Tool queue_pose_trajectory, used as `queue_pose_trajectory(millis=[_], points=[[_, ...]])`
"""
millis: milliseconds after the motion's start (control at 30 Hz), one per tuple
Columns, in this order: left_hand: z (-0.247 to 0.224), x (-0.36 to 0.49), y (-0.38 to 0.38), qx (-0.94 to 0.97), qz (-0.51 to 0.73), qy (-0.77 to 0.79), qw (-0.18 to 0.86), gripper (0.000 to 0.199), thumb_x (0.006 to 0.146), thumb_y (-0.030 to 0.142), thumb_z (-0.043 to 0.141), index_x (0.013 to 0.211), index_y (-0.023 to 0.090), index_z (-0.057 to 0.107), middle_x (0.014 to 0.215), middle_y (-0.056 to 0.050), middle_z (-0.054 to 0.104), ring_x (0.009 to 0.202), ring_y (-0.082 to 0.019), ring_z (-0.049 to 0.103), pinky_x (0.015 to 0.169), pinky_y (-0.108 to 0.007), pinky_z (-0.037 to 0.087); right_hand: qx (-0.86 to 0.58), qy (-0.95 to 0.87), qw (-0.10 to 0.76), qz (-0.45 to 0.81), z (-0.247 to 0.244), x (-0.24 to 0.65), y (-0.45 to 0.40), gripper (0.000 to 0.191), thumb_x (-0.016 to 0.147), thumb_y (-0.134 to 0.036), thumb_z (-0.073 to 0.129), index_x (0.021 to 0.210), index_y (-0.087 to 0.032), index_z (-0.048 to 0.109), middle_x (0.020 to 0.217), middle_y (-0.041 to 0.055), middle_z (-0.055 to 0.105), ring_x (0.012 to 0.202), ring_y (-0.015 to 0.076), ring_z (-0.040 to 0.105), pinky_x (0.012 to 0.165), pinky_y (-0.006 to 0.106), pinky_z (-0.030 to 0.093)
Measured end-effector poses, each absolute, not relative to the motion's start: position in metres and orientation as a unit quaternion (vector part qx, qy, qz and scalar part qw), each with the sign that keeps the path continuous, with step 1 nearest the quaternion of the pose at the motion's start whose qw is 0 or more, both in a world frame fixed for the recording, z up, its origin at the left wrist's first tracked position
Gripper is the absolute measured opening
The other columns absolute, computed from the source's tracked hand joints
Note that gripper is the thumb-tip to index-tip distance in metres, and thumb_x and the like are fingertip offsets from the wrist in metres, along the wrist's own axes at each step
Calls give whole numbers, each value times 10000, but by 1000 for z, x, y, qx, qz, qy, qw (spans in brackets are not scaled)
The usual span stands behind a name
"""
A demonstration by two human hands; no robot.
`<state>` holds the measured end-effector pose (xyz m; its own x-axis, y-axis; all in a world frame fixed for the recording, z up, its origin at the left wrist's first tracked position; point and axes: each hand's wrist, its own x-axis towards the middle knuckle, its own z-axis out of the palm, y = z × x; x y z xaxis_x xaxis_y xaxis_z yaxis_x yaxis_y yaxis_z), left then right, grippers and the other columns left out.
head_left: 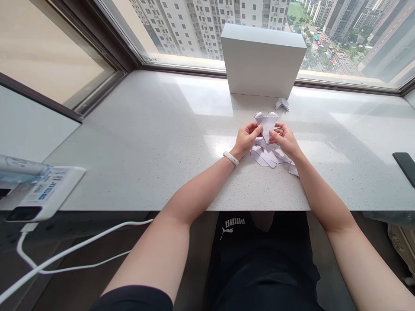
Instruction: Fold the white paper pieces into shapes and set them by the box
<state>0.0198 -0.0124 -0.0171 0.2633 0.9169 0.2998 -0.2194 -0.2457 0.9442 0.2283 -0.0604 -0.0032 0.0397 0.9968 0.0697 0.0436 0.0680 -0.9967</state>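
Note:
Between my two hands is a piece of folded white paper [267, 123], pointed at the bottom and with two curled lobes at its top. My left hand [248, 136] pinches its left edge, thumb on the near face. On the other edge, the fingers of my right hand [283, 137] are closed on the same paper. Several folded white paper pieces [264, 156] lie in a loose pile on the counter just below, partly covered by my hands. Beyond the held paper sits a small folded paper shape [282, 104].
A white box [263, 65] stands upright against the window at the back of the speckled white counter [162, 142]. At the far right lies a black phone [405, 166]. A white device [48, 190] with a cable [74, 247] is at the left edge.

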Motion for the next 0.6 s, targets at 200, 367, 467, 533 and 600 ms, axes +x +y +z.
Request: queue_pose_trajectory(millis=[200, 367, 467, 533, 600], points=[[-20, 20, -11, 562, 544, 330, 529, 647, 926, 874, 1007, 951, 255, 822, 992, -85, 883, 940, -254, 851, 955, -445, 773, -499, -539, 490, 469, 0, 220, -68, 739, 815, -924, 1048, 1037, -287, 746, 997, 44, 821, 907, 234, 791, 928, 478, 777], [-25, 20, -8, 555, 553, 329, 527, 476, 1040, 680, 1001, 977, 244, 822, 983, -75, 869, 941, -252, 865, 973, -452, 772, -511, -525, 499, 463, -1, 216, -69, 693, 809, -835, 1064, 1093, -264, 792, 1062, 60, 843, 920, 234, 799, 924, 478, 776], [-26, 20, -7, 548, 558, 335, 526, 421, 1061, 612, 1004, 988, 239, 822, 993, -72, 878, 954, -252, 868, 976, -446, 770, -519, -525, 495, 458, -4, 214, -69, 624, 835, -758, 1064, 1096, -259, 795, 1079, 76, 843, 921, 246, 814, 943, 506, 776], [-25, 20, -8, 547, 554, 346, 524, 411, 1070, 595, 1000, 979, 236, 820, 996, -76, 883, 964, -248, 870, 983, -433, 769, -519, -521, 498, 459, -7, 212, -69, 602, 840, -738, 1066, 1075, -256, 791, 1047, 75, 836, 911, 247, 815, 955, 514, 775], [-24, 21, -9, 551, 551, 345, 523, 421, 1070, 602, 996, 979, 231, 819, 1014, -86, 894, 978, -246, 874, 986, -424, 765, -515, -513, 506, 465, -9, 210, -69, 621, 822, -753, 1078, 1060, -256, 790, 1010, 62, 839, 901, 241, 811, 961, 505, 775]])
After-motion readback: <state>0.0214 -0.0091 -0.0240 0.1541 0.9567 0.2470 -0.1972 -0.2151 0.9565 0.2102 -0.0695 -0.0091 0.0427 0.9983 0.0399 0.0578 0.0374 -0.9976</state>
